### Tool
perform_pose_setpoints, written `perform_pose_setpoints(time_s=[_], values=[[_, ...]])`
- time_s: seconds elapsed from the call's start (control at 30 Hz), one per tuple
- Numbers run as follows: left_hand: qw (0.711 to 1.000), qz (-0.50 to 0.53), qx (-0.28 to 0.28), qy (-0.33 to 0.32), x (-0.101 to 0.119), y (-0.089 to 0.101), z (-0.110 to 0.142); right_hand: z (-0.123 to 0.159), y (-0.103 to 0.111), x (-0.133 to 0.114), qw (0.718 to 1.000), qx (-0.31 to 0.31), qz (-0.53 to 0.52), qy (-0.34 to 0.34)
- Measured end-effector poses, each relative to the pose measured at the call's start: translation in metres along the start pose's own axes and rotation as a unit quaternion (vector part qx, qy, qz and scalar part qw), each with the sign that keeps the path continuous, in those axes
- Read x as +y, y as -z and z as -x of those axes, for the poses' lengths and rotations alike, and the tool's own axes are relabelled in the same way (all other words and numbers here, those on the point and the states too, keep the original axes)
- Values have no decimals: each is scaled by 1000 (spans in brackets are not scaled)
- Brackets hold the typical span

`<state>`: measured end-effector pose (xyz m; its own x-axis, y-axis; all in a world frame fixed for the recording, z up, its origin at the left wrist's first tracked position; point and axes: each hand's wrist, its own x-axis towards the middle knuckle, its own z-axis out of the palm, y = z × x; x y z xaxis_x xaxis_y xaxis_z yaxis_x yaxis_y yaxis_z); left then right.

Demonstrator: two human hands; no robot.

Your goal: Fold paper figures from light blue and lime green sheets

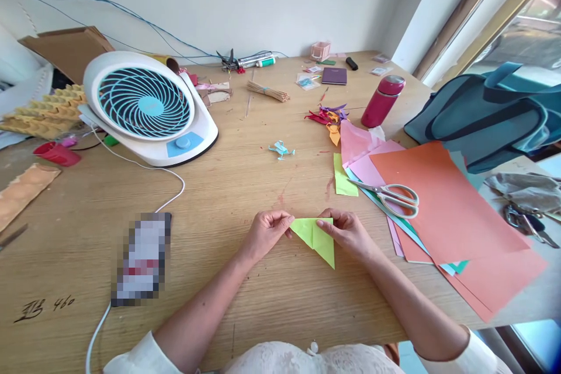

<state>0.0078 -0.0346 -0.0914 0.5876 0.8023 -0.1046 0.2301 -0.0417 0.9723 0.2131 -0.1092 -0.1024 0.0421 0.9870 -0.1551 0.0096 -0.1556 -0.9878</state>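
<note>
A lime-green sheet of paper (323,241), folded to a triangle with a crease down its middle, is held between my two hands just over the table. My left hand (270,227) pinches its left corner. With thumb and fingers, my right hand (344,228) grips the upper right corner; the lower point hangs free. Beyond them lies a small light-blue folded paper figure (281,150). To the right, scissors (398,198) with pale handles rest on a stack of coloured paper (442,204), beside a lime-green paper piece (344,178).
A white fan (149,106) and a cabled phone (142,260), blurred out, are on the left. Several folded paper pieces (328,118), a red flask (383,102) and a teal bag (486,111) stand or lie at the right. Sticks (268,91) lie farther back.
</note>
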Motion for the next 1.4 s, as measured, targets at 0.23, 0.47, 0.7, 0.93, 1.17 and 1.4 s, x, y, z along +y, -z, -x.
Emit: perform_pose_setpoints(time_s=[0.23, 0.47, 0.7, 0.93, 1.17, 1.4], values=[[998, -20, -47, -25, 1, -4, 0, 5, -7, 3, 996, -10, 84, 23], [993, -83, -78, -39, -2, -5, 3, 9, -15, 1, 982, -19, 178, 55], [995, -54, -85, -23, -7, 3, -2, 5, -6, 1, 998, 6, 67, 15], [998, -17, -49, -32, -15, 8, -5, 3, 1, -2, 997, -15, 75, 24], [999, 1, 28, -42, -19, 14, -7, 3, 1, 2, 990, -37, 134, 33], [995, 11, 84, -49, -23, 17, -9, 7, -3, 1, 979, -46, 196, 37]])
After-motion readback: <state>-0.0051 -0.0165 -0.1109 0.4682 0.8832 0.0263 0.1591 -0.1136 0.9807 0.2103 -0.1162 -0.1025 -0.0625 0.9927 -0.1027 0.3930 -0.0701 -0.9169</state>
